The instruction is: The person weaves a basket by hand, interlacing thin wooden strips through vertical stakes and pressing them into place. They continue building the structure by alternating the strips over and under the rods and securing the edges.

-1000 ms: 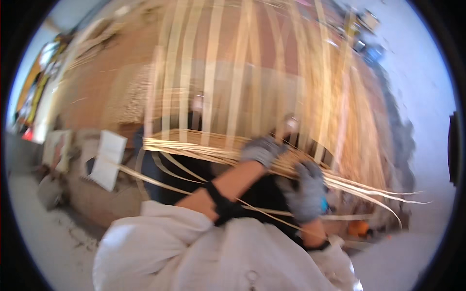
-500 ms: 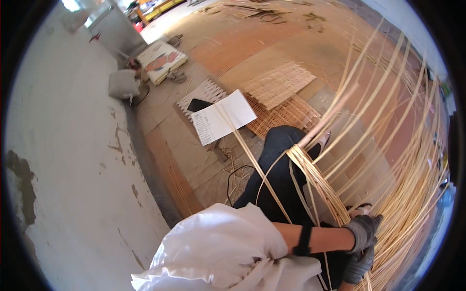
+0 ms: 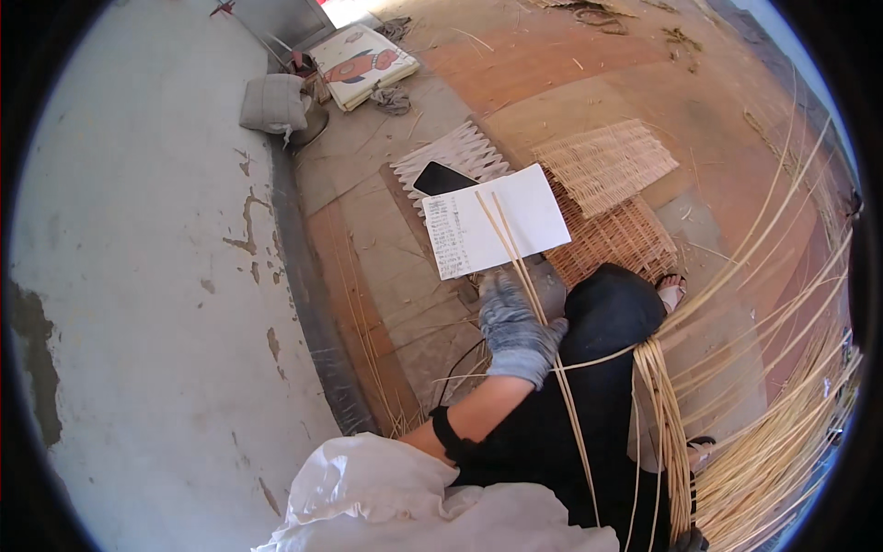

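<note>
My left hand (image 3: 520,331), in a grey work glove, is over the low stool beside my knee. Its thumb stands apart from the fingers, which are slightly blurred. Two long pale cane strands (image 3: 572,405) run between thumb and fingers, and no firm grip on them shows. Across my dark trouser leg lies a folded bundle of cane strands (image 3: 655,396), with one strand wrapped around its upper end. Only a bit of my right hand (image 3: 692,539), dark-gloved, shows at the lower edge by the bundle's bottom; its fingers are hidden.
A paper sheet (image 3: 529,216) and a black phone (image 3: 443,178) lie ahead, beside woven cane panels (image 3: 607,166). Many loose canes (image 3: 763,451) fan out on the right. A peeling white wall (image 3: 156,230) runs along the left. A grey sack (image 3: 274,103) stands by it.
My left hand has moved from the loose canes at lower right to the two strands near the paper. My right hand has mostly dropped out of view. The view has shifted left.
</note>
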A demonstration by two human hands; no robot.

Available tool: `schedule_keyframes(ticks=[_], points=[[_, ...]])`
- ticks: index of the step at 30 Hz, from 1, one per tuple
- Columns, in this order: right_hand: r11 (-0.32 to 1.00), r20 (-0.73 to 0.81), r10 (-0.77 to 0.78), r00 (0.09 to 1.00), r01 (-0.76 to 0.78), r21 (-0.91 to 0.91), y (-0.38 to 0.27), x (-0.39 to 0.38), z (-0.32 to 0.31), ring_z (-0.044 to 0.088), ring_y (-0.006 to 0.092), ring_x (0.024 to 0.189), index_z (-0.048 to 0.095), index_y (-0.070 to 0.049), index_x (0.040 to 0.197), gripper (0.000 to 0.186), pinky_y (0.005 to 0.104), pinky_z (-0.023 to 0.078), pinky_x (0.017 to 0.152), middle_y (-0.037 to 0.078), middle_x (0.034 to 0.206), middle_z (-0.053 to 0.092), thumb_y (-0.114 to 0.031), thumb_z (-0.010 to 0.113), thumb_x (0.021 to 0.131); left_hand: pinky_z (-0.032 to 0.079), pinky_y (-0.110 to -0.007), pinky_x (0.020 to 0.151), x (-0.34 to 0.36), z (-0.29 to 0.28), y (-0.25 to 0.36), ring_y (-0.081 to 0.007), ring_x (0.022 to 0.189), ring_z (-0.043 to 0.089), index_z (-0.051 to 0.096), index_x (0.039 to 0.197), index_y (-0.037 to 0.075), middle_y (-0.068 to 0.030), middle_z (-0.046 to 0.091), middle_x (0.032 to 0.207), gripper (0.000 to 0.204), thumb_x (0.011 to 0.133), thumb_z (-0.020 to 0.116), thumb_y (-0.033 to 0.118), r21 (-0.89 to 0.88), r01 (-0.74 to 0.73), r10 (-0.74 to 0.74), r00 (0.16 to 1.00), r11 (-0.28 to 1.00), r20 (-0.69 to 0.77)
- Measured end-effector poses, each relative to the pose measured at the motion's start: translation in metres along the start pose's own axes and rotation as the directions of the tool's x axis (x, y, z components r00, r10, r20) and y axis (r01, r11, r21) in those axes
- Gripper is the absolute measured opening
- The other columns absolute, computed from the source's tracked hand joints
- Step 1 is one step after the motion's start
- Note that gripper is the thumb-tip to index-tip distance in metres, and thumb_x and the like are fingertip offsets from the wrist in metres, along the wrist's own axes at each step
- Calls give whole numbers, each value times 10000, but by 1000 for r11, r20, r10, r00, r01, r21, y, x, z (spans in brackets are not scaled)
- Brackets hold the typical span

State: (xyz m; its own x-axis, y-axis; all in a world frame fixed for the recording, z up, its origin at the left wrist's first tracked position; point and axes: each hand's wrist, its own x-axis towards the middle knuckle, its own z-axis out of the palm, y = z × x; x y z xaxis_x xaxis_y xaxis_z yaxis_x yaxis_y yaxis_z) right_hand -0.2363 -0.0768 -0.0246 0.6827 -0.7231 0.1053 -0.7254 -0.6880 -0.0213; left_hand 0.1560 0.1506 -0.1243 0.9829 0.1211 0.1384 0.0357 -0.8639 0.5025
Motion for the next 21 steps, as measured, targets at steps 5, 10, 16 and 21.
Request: schedule_keyframes(ticks=[5, 10, 16, 21], points=[[999, -36, -7, 999, 6, -39, -1, -1, 2, 598, 331, 796, 680, -66, 995, 313, 418, 495, 707, 184, 864, 633, -274, 499, 847, 461, -325, 870, 20, 45, -44, -223, 988, 571, 475, 1164, -58, -178, 577, 1071, 504, 783, 710, 173, -565, 734, -222, 664, 377, 714], [994, -75, -67, 995, 60, -89, 20, -5, 11, 592, 340, 778, 666, -72, 978, 337, 423, 492, 678, 172, 814, 623, -268, 469, 787, 490, -272, 758, -48, -2, -20, -154, 817, 599, 560, 1056, 19, -57, 623, 858, 263, 852, 653, 156, -567, 794, 154, 546, 219, 824], [987, -97, -139, 985, 130, -92, 28, -7, 13, 589, 351, 743, 660, -57, 971, 341, 430, 487, 650, 189, 801, 625, -265, 458, 790, 486, -277, 749, -83, -53, -54, -154, 827, 597, 613, 945, 20, -61, 631, 885, 287, 766, 745, 201, -279, 791, -95, 389, 544, 916], [988, -138, -107, 985, 90, -125, 17, -3, 12, 588, 352, 722, 672, -53, 933, 300, 433, 488, 646, 193, 800, 631, -229, 459, 816, 459, -357, 866, -42, -36, -98, -266, 1029, 556, 427, 1226, -67, -207, 577, 1103, 780, 655, 823, 286, 2, 655, -514, 591, 755, 622]])
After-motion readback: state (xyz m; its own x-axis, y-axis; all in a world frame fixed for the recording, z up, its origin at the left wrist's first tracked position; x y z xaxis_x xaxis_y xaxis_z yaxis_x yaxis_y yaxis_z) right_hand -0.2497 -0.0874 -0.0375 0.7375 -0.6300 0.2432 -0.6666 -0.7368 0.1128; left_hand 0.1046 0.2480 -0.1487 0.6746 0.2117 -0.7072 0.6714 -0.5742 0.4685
